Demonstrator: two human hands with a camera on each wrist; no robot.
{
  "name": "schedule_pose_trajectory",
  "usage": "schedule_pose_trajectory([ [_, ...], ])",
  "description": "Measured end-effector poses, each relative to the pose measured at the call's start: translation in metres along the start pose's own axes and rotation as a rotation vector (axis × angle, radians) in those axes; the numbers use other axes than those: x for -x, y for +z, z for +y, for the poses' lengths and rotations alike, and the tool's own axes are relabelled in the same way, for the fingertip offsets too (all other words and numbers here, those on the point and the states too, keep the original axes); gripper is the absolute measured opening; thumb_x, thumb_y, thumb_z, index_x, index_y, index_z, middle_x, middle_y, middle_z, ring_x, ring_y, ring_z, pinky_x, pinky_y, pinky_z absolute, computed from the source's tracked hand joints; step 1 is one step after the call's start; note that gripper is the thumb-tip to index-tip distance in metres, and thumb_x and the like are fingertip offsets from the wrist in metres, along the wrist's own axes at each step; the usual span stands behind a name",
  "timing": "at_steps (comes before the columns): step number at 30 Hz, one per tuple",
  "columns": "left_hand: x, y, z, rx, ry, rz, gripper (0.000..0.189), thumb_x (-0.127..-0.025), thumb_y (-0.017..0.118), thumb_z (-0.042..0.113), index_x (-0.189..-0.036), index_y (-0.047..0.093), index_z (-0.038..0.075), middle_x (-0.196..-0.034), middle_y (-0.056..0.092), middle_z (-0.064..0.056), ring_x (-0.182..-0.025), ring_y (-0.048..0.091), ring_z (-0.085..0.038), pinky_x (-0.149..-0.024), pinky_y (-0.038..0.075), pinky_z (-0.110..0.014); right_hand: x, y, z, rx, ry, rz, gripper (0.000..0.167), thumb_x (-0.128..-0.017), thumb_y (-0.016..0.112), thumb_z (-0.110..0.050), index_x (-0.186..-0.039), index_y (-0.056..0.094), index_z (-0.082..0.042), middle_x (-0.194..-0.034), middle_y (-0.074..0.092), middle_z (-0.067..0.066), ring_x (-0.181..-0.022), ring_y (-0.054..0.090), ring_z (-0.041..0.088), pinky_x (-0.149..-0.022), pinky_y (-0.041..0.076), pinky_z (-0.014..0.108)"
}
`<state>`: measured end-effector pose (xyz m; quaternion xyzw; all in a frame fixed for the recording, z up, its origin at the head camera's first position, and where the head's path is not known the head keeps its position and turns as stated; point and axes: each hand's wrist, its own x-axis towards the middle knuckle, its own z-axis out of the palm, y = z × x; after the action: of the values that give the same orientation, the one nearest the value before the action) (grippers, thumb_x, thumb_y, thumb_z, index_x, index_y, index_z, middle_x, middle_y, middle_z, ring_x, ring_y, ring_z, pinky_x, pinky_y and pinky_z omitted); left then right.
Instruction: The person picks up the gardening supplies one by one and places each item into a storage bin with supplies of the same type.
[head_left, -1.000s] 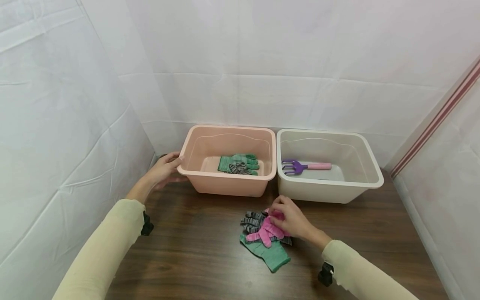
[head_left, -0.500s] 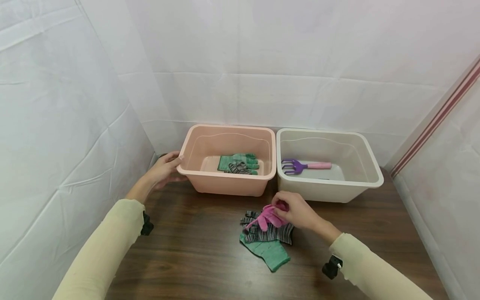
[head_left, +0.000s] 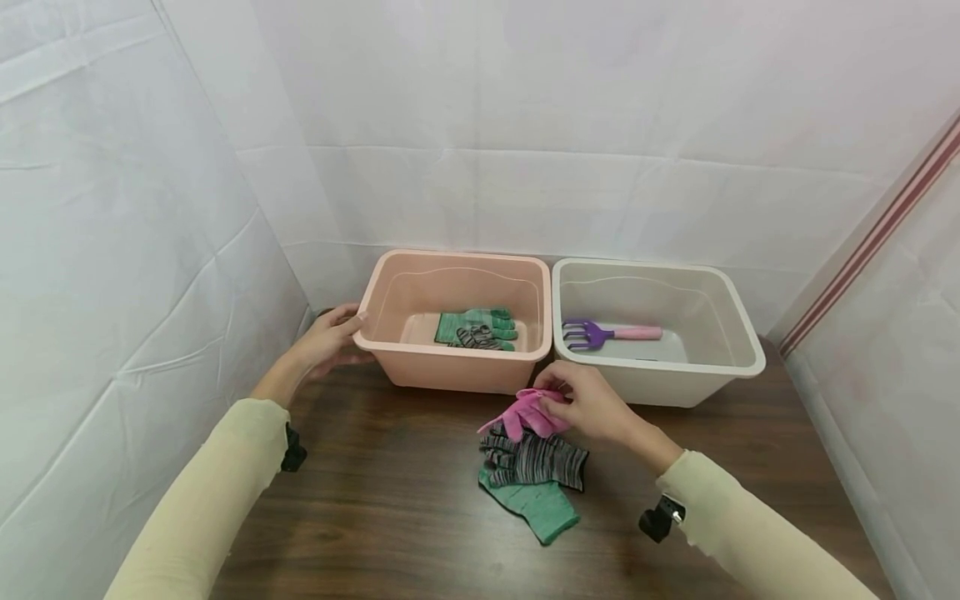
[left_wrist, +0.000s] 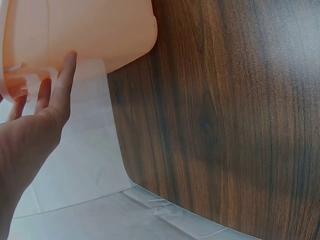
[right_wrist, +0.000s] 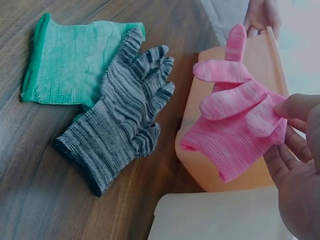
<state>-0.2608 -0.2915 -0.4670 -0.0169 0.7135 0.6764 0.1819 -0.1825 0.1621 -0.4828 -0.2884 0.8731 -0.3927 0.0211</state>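
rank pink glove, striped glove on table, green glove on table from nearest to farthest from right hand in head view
1. Pink glove, held by the right hand.
2. Striped glove, on the table, lower in view.
3. Green glove, partly under the striped one.

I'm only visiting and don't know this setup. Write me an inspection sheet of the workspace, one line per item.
Surface: table, dark wood grain.
Job's things: pink glove in hand; grey striped glove lying partly over green glove; peach bin with more gloves inside; white bin with purple fork.
Clutter: nothing seen.
Left hand: holds the peach bin's left rim.
Right hand: pinches the pink glove.
Wrists: black devices worn.
Cables: nothing seen.
Surroundings: white sheeting behind and both sides; red stripes at right.
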Motion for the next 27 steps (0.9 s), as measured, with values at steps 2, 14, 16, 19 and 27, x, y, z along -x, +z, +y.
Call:
schedule_pose_trajectory([
  [2, 0.0, 0.0, 0.0, 0.0, 0.003, -0.004, 0.06, -0.116, 0.045, 0.026, -0.167, 0.023, 0.003, -0.164, 0.027, -0.027, -0.148, 0.036, -0.051, -0.108, 0.05, -0.064, -0.001, 0.0, -0.002, 0.003, 0.009, -0.002, 0.017, -0.094, 0.08, -0.005, -0.105, 0.073, -0.015, -0.1, 0.07, -0.004, -0.094, 0.067, 0.014, -0.087, 0.064, 0.036],
  [14, -0.001, -0.001, -0.002, 0.007, 0.007, 0.0, 0.058, -0.117, 0.045, 0.025, -0.166, 0.025, 0.003, -0.164, 0.029, -0.027, -0.148, 0.036, -0.051, -0.108, 0.049, -0.065, -0.011, -0.004, -0.016, -0.047, -0.036, 0.03, 0.016, -0.093, 0.08, -0.004, -0.104, 0.074, -0.013, -0.097, 0.071, -0.004, -0.09, 0.067, 0.014, -0.079, 0.064, 0.034],
  [16, -0.001, -0.002, -0.002, 0.007, 0.008, -0.001, 0.059, -0.116, 0.045, 0.025, -0.167, 0.024, 0.003, -0.164, 0.028, -0.027, -0.148, 0.036, -0.051, -0.109, 0.048, -0.066, -0.015, -0.006, -0.018, -0.067, -0.052, 0.044, 0.016, -0.093, 0.081, -0.003, -0.104, 0.074, -0.012, -0.097, 0.071, -0.003, -0.09, 0.066, 0.015, -0.078, 0.064, 0.034],
  [19, -0.002, -0.002, -0.002, 0.01, 0.011, 0.0, 0.059, -0.116, 0.046, 0.026, -0.167, 0.024, 0.003, -0.165, 0.028, -0.027, -0.148, 0.036, -0.051, -0.109, 0.047, -0.067, -0.021, -0.01, -0.021, -0.076, -0.081, 0.069, 0.014, -0.093, 0.081, -0.004, -0.102, 0.074, -0.012, -0.095, 0.07, -0.002, -0.088, 0.066, 0.016, -0.076, 0.064, 0.034],
  [27, -0.001, 0.0, -0.001, 0.007, 0.011, -0.001, 0.06, -0.116, 0.045, 0.027, -0.167, 0.024, 0.002, -0.165, 0.026, -0.027, -0.148, 0.035, -0.052, -0.11, 0.048, -0.066, -0.036, -0.026, -0.033, -0.053, -0.139, 0.126, 0.014, -0.091, 0.082, -0.003, -0.1, 0.072, -0.01, -0.093, 0.071, 0.0, -0.085, 0.066, 0.017, -0.074, 0.064, 0.034],
])
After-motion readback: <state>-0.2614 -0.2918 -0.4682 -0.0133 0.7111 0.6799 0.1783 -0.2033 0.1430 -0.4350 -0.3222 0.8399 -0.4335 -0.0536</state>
